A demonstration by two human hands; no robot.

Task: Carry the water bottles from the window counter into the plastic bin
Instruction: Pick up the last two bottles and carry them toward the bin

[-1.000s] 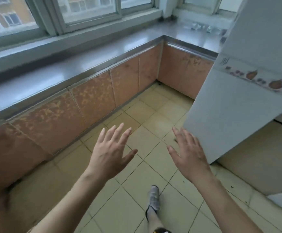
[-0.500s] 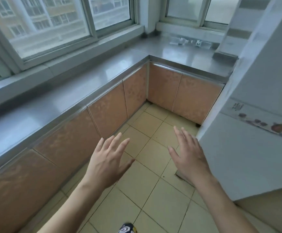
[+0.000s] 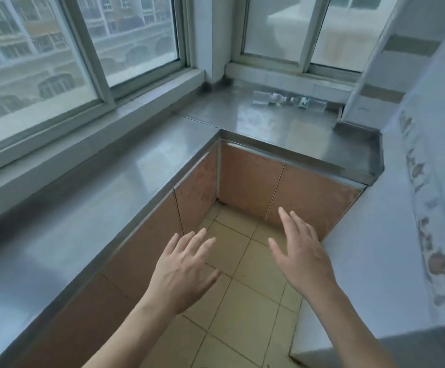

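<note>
Clear plastic water bottles (image 3: 289, 101) lie on their sides at the back of the steel window counter (image 3: 282, 128), under the far window. My left hand (image 3: 183, 272) is held out over the floor with fingers spread, holding nothing. To its right, my right hand (image 3: 302, 256) is also spread and holds nothing. Both hands are well short of the bottles, below the counter's front edge. No plastic bin is in view.
The steel counter runs in an L along the left window (image 3: 70, 62) and across the back. Orange cabinet doors (image 3: 250, 181) face a narrow strip of tiled floor (image 3: 237, 301). A white tiled wall (image 3: 402, 221) closes the right side.
The view has advanced toward the corner and tilted up, so the bottles appear nearer and larger. Both hands stay spread in front of me; the foot seen earlier has left the view.
</note>
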